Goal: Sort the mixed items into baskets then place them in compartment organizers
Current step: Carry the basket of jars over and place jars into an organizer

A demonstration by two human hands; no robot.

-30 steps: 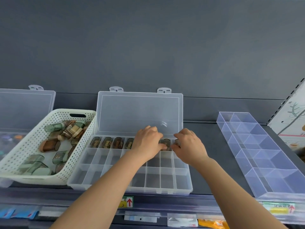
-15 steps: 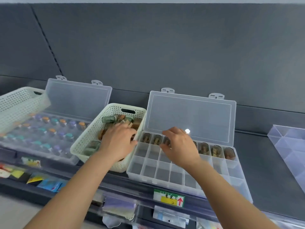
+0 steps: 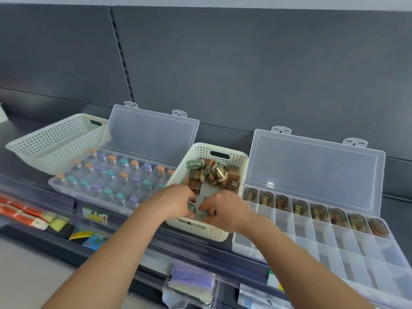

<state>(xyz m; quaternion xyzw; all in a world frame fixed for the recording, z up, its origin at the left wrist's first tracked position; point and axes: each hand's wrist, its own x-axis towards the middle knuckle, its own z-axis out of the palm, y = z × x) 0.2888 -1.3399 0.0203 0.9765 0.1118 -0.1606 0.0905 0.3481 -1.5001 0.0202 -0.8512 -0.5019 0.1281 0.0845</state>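
Observation:
A cream perforated basket point(image 3: 243, 162) stands in the middle of the shelf. At its far end lies a pile of small brown and green capsule-shaped items point(image 3: 211, 172). Both hands reach into its near end. My left hand point(image 3: 171, 204) curls its fingers round a small green item point(image 3: 191, 208). Beside it my right hand point(image 3: 225, 210) pinches another green item; most of that one is hidden under the fingers. Right of the basket lies a clear compartment organizer point(image 3: 323, 248) with its lid up. Brown items point(image 3: 316, 211) fill its far row.
To the left, a second clear organizer point(image 3: 142, 134) holds several small items with orange, teal and purple caps. An empty cream basket point(image 3: 58, 143) rests tilted on its left end. Packaged goods hang below the shelf's front edge point(image 3: 196, 248).
My right hand left the right organizer's far row and came into the basket. My left hand drew back to the basket's near end. The view swung left.

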